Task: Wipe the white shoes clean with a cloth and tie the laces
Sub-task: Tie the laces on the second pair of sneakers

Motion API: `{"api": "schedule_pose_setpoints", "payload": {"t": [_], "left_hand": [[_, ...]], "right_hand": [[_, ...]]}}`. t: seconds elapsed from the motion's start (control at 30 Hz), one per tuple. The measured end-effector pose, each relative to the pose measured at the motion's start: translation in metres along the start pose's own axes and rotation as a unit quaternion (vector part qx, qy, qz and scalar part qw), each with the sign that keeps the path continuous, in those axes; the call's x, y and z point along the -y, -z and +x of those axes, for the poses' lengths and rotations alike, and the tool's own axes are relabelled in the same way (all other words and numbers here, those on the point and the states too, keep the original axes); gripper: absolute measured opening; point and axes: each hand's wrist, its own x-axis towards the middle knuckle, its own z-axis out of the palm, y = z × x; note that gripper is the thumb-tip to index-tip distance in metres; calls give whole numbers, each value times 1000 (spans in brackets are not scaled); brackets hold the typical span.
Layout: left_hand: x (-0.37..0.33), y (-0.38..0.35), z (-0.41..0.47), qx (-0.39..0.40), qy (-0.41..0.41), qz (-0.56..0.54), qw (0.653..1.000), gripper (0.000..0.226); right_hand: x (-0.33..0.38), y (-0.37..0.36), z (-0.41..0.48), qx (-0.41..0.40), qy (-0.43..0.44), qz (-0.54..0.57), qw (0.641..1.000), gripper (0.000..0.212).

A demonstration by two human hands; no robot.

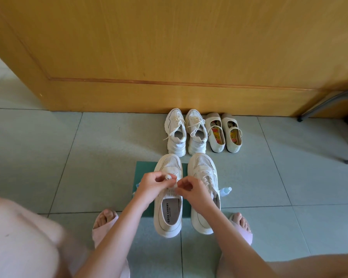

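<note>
The left grip point(151, 184) and right grip point(191, 189) are each pinching the laces point(172, 191) of one white shoe point(168, 215).

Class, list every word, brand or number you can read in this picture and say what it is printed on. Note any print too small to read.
"CECE CHERRY": insole of the near left shoe, printed along its length.
Smaller line beside it on that insole: too small to read.
Dark marks on the heel tabs of the chunky sneakers by the door: too small to read.
</note>
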Motion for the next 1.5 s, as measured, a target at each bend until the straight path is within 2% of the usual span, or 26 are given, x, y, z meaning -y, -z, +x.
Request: {"api": "schedule_pose_setpoints", "payload": {"t": [0.2, 0.3, 0.47, 0.57, 0.63, 0.7, 0.77, 0.87, 1.0, 1.2, 1.33, 1.5], "left_hand": [[-1, 2, 0, -29, -78, 126, 989, 5], [1, 3, -2, -43, -113, 178, 976, 7], [7, 0, -5, -94, -208, 279, 933, 14], [11, -7, -8, -141, -248, 301, 910, 13], [15, -10, -8, -158, -268, 303, 901, 13], [18, -12, -7, -164, -280, 301, 897, 15], [20, -15, -6, -165, -277, 291, 901, 16], [19, -16, -4, -152, -277, 266, 911, 14], [17, -14, -4, -127, -253, 199, 938, 13], [19, -9, -4, -132, -234, 145, 952, 14], [20, -11, -5, -125, -215, 130, 960, 12], [24, -8, -5, -170, -224, 116, 953, 8]], "right_hand": [[8, -4, 7, 14, -3, 8, 1000, 25], [13, -8, 13, 21, 11, 1, 1000, 23], [13, -10, 20, 28, -4, 3, 1000, 18], [10, -10, 20, 6, -13, 27, 1000, 12], [8, -10, 19, 3, -6, 19, 1000, 3], [9, -9, 16, 6, 3, 5, 1000, 14], [9, -8, 14, 8, 5, 4, 1000, 17], [6, -7, 14, 0, -1, 21, 1000, 9], [7, -4, 14, 9, 5, 34, 999, 31], [9, 0, 15, -21, -2, 96, 995, 16], [7, 0, 12, -48, -24, 157, 986, 14], [5, -4, 12, -69, -30, 122, 990, 21]]}}
